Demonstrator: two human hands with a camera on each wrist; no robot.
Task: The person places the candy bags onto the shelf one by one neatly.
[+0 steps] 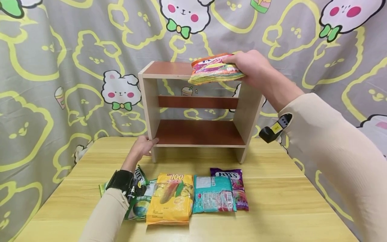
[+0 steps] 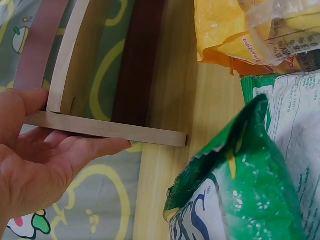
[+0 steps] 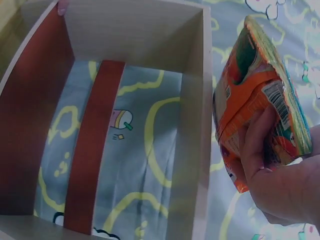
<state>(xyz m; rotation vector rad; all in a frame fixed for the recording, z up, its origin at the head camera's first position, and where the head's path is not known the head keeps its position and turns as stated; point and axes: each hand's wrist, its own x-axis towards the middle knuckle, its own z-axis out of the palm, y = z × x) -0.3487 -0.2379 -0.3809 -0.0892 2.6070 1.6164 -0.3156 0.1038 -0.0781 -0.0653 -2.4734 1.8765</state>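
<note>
A small two-tier wooden shelf (image 1: 199, 132) with reddish-brown boards and pale side panels stands on the table. My left hand (image 1: 142, 147) grips its left panel near the lower board; in the left wrist view, the thumb lies on one side of the panel (image 2: 105, 127) and the fingers on the other. Over the right part of the shelf's top, my right hand (image 1: 255, 69) holds an orange and pink candy bag (image 1: 211, 69). The right wrist view shows fingers against the bag's orange underside (image 3: 250, 107), which is apart from the shelf there.
Along the table (image 1: 278, 201) in front of the shelf lie several more candy bags: green bags (image 1: 140, 208) beside my left forearm, a yellow bag (image 1: 170, 198), a teal bag (image 1: 214, 195) and a purple bag (image 1: 240, 191) partly under it. A patterned curtain (image 1: 90, 43) hangs behind.
</note>
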